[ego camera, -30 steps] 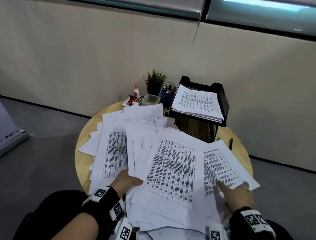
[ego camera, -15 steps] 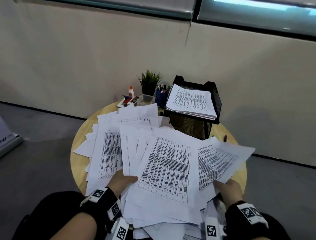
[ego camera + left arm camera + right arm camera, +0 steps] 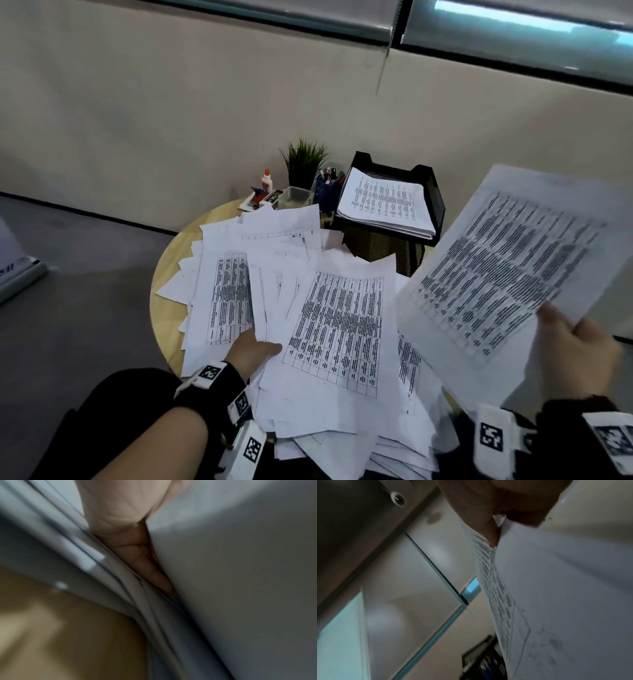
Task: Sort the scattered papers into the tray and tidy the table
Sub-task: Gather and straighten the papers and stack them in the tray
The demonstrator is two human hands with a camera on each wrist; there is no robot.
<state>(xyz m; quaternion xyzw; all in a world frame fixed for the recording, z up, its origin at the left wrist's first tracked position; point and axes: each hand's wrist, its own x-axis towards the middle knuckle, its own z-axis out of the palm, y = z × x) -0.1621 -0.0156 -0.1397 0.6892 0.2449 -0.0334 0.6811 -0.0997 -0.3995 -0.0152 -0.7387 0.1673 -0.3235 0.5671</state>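
Note:
Several printed sheets point(image 3: 335, 325) lie scattered in an overlapping pile over the round wooden table point(image 3: 168, 274). At the table's back right stands a black mesh tray point(image 3: 435, 195) with a neat stack of papers point(image 3: 387, 202) in it. My right hand point(image 3: 575, 356) pinches the lower edge of one printed sheet point(image 3: 507, 274) and holds it up in the air, right of the pile; the right wrist view shows the thumb point(image 3: 488, 520) on that sheet point(image 3: 556, 588). My left hand point(image 3: 251, 351) rests at the pile's near left, its fingers point(image 3: 150, 572) slid between sheets point(image 3: 240, 588).
Behind the pile stand a small potted plant point(image 3: 303, 161), a glue bottle point(image 3: 266, 180), a blue pen cup point(image 3: 329, 192) and a clear box point(image 3: 296, 197). A wall runs close behind the table. Some papers hang over the near edge. Grey floor lies to the left.
My right hand has picked the right-hand sheet off the pile and raised it up and to the right. The left hand has stayed in place among the papers.

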